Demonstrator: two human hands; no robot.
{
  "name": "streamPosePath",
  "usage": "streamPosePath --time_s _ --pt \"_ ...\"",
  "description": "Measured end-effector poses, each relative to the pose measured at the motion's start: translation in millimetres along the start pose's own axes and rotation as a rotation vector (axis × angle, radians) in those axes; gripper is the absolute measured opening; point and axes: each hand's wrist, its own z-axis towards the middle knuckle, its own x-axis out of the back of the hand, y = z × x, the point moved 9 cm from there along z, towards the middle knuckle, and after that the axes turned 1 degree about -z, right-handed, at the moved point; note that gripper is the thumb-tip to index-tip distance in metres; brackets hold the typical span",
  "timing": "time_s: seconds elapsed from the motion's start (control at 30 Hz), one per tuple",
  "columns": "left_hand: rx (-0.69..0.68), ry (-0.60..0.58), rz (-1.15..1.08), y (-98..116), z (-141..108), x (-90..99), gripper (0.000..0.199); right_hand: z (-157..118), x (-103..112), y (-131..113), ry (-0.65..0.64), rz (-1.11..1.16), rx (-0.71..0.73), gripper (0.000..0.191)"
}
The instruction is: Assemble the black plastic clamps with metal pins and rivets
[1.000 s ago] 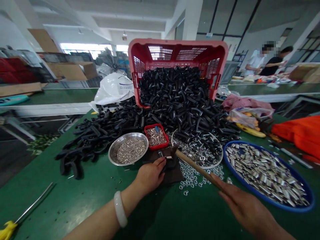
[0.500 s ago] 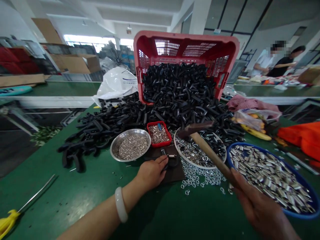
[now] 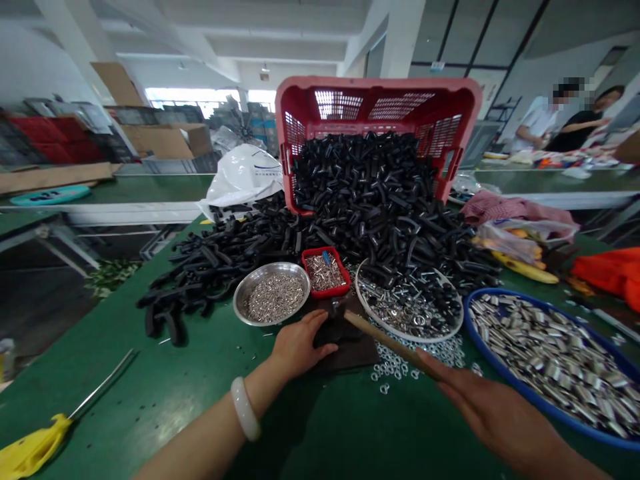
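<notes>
**Q: What is happening nearest the camera?**
A: The left hand (image 3: 300,345), wearing a pale bangle (image 3: 244,408), is curling its fingers over a small black part (image 3: 331,332), pinning it against a dark mat (image 3: 355,355) on the green worktop (image 3: 150,380). The hand and the tool above it are partly hiding the part.

**Q: What is the right hand doing?**
A: The right hand (image 3: 493,407) is closing tightly around the wooden handle of a hammer (image 3: 390,345). The handle is slanting toward the mat, with the dark head at the black part; the view is not settling whether they are touching.

**Q: What is surrounding the mat?**
A: Loose steel nuts (image 3: 405,363) are lying just beyond the right of the mat. A steel bowl of small silver pieces (image 3: 273,297) and a red tray of short metal tubes (image 3: 325,272) are sitting behind it. A white round plate (image 3: 407,327) is holding nuts and black pieces, and a blue-rimmed tray of silver sleeves (image 3: 550,360) is lying to the right. A yellow-handled screwdriver (image 3: 35,453) is lying far left.

**Q: And farther away?**
A: A heap of black curved parts (image 3: 375,200) is spreading from a tipped red crate (image 3: 380,113). Two people (image 3: 565,120) are standing at a distant bench.
</notes>
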Motion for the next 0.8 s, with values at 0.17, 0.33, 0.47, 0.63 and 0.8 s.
streamPosePath --time_s 0.17,0.33,0.47,0.63,0.8 --pt "-0.025 0.02 -0.007 0 3 2.2 0.062 3 -2 9 0.021 -0.028 -0.029 0.051" --pt "0.01 -0.017 -0.01 -4 3 -0.5 0.062 5 -8 8 -0.077 -0.098 0.005 0.047" --pt "0.025 -0.032 -0.015 -3 5 -0.6 0.064 -1 -6 6 -0.016 -0.036 -0.021 0.05" --pt "0.039 -0.049 0.008 4 5 2.5 0.063 -2 -21 27 -0.203 0.134 -0.209 0.043" --pt "0.183 -0.009 -0.014 -26 -52 11.1 0.054 -15 -10 90 -0.148 0.575 -0.696 0.056"
